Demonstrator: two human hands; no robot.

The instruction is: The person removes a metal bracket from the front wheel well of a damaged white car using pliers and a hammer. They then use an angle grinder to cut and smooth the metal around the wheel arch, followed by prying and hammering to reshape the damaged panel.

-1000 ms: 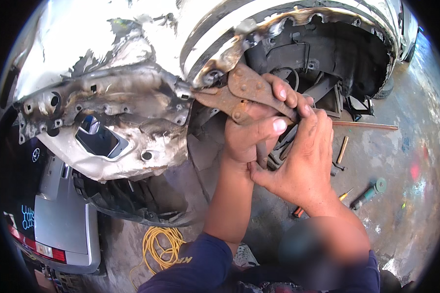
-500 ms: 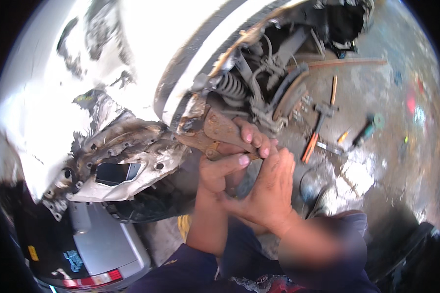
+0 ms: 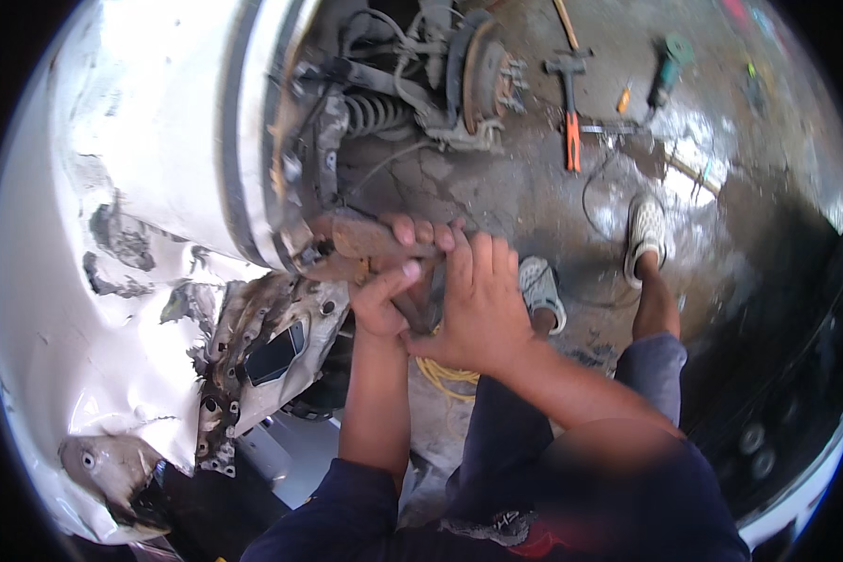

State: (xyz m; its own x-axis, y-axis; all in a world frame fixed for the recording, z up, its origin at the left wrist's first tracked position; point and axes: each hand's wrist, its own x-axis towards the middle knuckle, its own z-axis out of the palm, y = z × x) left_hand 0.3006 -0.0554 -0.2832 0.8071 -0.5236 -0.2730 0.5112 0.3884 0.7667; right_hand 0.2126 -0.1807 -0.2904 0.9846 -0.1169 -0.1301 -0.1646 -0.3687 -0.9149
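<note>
Pliers (image 3: pixel 365 240), rusty, in both hands' fingers (image 3: pixel 482 262)

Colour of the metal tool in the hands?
The metal tool is rusty brown, seen in the head view.

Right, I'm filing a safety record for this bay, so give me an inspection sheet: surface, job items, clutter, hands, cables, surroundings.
Surface: concrete floor, stained, with shiny patches.
Job items: rusty pliers-like tool, its jaw end at the ragged wheel-arch edge; exact bite unclear.
Clutter: orange-handled hammer and green power tool lying on the floor.
Hands: left hand, fingers wrapped around the tool; right hand, fingers closed over its handle end. Gloves: nothing seen.
Cables: yellow cable coil on the floor, partly hidden by the right arm.
Surroundings: white vehicle body, paint damaged; coil spring and rusty brake disc exposed.
</note>
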